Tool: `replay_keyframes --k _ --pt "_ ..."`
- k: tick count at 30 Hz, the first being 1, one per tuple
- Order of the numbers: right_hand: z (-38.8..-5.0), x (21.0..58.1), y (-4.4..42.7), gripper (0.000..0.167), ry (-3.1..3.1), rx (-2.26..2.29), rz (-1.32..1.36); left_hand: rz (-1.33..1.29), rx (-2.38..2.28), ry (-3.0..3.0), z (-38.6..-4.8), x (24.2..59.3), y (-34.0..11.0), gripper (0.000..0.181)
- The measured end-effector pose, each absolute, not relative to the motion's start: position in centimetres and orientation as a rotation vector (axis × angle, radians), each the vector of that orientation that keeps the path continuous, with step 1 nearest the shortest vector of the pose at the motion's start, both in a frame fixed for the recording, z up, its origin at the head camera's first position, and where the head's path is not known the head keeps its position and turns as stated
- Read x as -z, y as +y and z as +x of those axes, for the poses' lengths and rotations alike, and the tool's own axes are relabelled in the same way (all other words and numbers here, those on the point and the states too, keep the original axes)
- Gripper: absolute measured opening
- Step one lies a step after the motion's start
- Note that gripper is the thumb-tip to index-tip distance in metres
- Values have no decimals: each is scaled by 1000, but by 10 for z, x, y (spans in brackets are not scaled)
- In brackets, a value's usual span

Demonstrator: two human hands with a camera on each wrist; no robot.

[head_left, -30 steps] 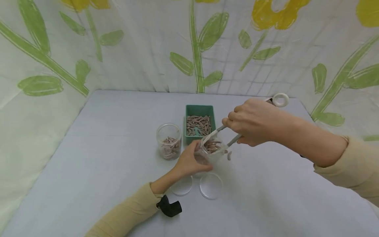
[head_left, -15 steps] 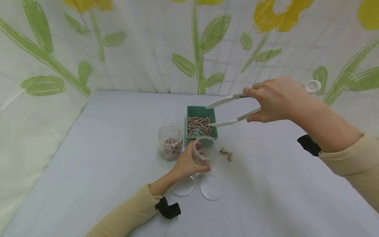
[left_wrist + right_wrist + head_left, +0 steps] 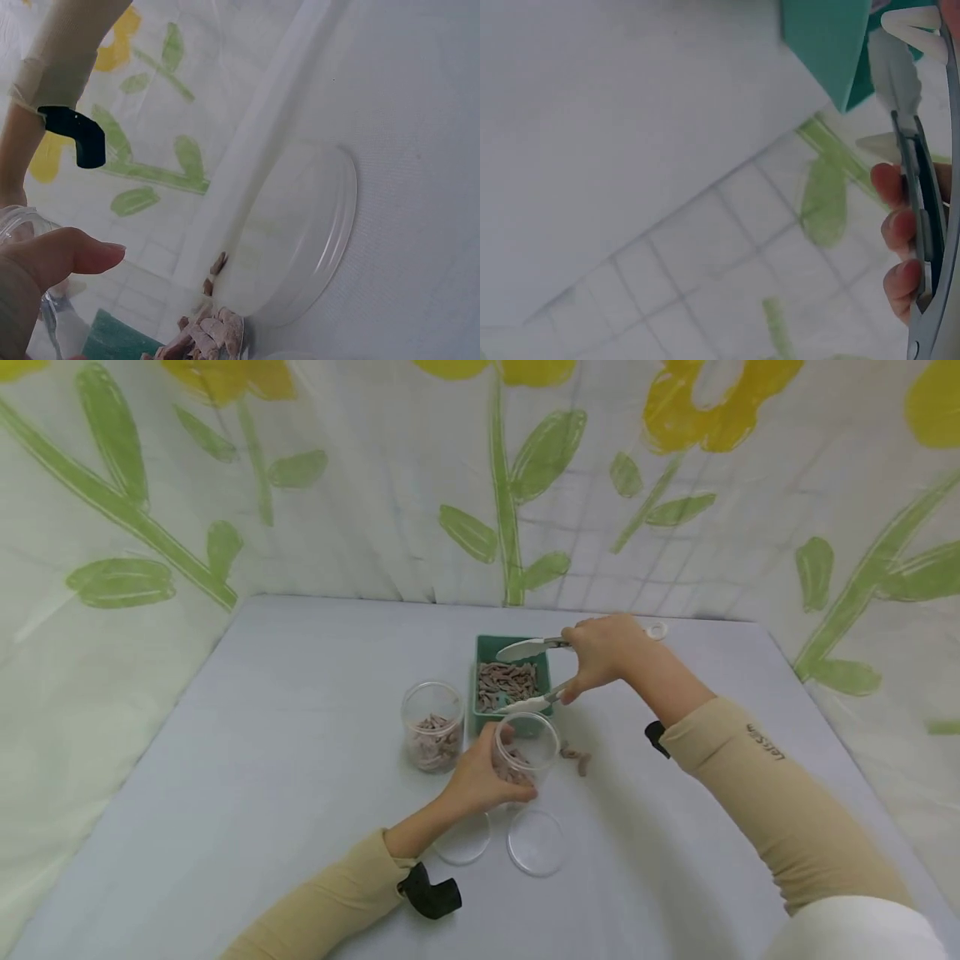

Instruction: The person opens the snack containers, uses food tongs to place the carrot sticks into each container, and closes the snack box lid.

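My left hand (image 3: 477,781) grips the right jar (image 3: 528,745); my right hand (image 3: 606,647), the tongs (image 3: 523,650). Both it and the left jar (image 3: 432,728) have bits (image 3: 435,745); the far box (image 3: 492,647) has lots left.

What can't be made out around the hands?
Head view: part of the held jar, behind the left hand.
Head view: exact count of loose pieces, too small.
Left wrist view: part of the green bin, cut off by the bottom edge.
Right wrist view: ring end of the tongs, cut off by the bottom edge.
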State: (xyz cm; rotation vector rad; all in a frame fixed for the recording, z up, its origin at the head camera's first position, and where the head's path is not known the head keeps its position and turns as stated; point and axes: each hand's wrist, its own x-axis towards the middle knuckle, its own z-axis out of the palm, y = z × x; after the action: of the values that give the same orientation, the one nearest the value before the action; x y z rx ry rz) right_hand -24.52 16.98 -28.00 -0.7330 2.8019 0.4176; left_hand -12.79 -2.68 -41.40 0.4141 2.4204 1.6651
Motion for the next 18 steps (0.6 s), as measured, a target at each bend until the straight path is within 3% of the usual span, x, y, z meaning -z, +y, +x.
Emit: replay_keyframes --k 7,10,14,18 --pt "-255 297 153 101 2744 -471 -742 447 -1667 2398 -129 416 -26 77" --pt "-259 300 153 100 2750 -485 -705 449 -1681 2392 -129 416 -26 78" --pt "-264 304 154 92 2742 -486 -680 448 -1690 2392 -129 417 -27 79" --pt "-269 308 153 70 2757 -424 -684 452 -1700 2381 -130 419 -27 79"
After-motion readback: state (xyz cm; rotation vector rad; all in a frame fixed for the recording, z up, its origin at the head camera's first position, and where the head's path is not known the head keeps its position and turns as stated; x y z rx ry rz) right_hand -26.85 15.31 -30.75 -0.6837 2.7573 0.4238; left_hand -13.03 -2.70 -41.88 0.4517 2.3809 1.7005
